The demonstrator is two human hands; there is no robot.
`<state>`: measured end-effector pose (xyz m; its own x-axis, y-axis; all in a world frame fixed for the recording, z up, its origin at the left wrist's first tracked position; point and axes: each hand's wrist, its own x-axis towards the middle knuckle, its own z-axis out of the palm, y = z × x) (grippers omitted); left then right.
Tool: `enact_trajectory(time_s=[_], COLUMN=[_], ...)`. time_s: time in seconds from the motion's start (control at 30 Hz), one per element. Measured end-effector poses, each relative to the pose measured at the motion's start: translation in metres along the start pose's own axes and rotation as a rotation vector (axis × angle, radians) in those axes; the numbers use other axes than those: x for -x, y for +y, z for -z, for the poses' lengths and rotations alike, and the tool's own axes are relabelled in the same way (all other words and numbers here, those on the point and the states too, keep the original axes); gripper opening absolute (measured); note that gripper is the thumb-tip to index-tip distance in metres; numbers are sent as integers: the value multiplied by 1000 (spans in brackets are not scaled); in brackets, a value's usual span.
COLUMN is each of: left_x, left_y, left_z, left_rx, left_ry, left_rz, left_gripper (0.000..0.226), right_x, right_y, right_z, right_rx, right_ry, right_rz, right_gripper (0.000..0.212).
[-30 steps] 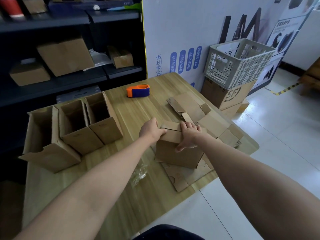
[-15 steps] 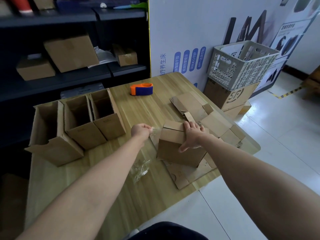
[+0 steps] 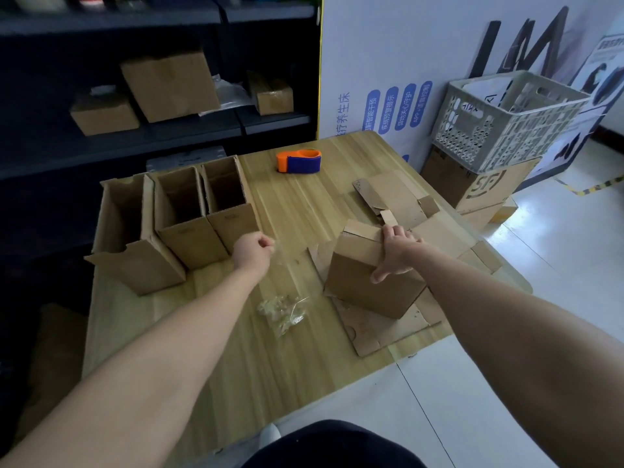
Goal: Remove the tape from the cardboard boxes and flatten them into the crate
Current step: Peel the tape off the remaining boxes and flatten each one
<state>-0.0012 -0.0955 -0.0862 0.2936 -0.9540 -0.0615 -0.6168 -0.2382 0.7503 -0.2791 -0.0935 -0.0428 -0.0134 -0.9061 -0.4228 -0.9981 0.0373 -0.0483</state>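
Wooden desk [image 3: 236, 366], cardboard box [image 3: 368, 288] upright on its right side, right hand [image 3: 395, 255] gripping the box top, left hand [image 3: 253, 251] pinching clear tape [image 3: 284, 256] above the desk's middle, crate [image 3: 499, 140] beyond its far right corner.

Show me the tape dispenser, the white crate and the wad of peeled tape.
tape dispenser [image 3: 303, 164], head view, on its blue body.
white crate [image 3: 501, 139], head view, on its perforated front wall.
wad of peeled tape [image 3: 281, 310], head view, on the crumpled middle.

three open boxes [image 3: 141, 265] [image 3: 192, 241] [image 3: 233, 228], one closed box [image 3: 368, 288], three shelf boxes [image 3: 104, 113] [image 3: 170, 84] [image 3: 271, 94], one crate [image 3: 506, 130], one tape dispenser [image 3: 299, 161], one tape strip [image 3: 285, 256], one tape wad [image 3: 282, 310].
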Motion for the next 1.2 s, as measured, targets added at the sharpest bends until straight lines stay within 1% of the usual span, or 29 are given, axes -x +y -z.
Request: enact_trajectory(time_s=[0.1,0.17,0.27,0.33,0.4,0.57,0.7,0.83,0.93,1.03,1.1,1.2], left_x=[25,43,65,68,65,62,57,56,49,42,39,33], left_y=[-17,-31,-54,-61,-62,-61,-57,-59,-57,-55,-55,-57], left_z=[-17,-28,-39,-42,-43,-45,-49,-53,-47,-40,-36,-32], left_rx=[-176,-293,-360,-379,-402,-365,-283,-395,-368,-330,-333,-303], left_ry=[-149,-309,-538,-615,-651,-636,-585,-643,-659,-642,-561,-419], left_rz=[-184,-244,-242,-218,-178,-80,44,30,87,80,80,91], left_gripper=[12,17,21,18,15,21,34,38,44,37,32,15], right_x=[0,1,1,1,1,1,3,2,2,1,1,1], right_y=[3,3,2,4,4,1,2,3,2,2,3,2], right_z=[-1,-3,-8,-9,-10,-8,-7,-8,-7,-7,-8,-8], right_rx=[5,5,-7,-21,-19,-11,-4,-2,-5,-9,-15,-17], right_ry=[-1,10,17,17,21,18,22,27,26,26,31,29], right_rz=[-9,-11,-10,-13,-11,-14,-6,-3,-8,-7,-4,-4], right_gripper=[119,119,120,120,121,122,120,120,119,118,118,118])
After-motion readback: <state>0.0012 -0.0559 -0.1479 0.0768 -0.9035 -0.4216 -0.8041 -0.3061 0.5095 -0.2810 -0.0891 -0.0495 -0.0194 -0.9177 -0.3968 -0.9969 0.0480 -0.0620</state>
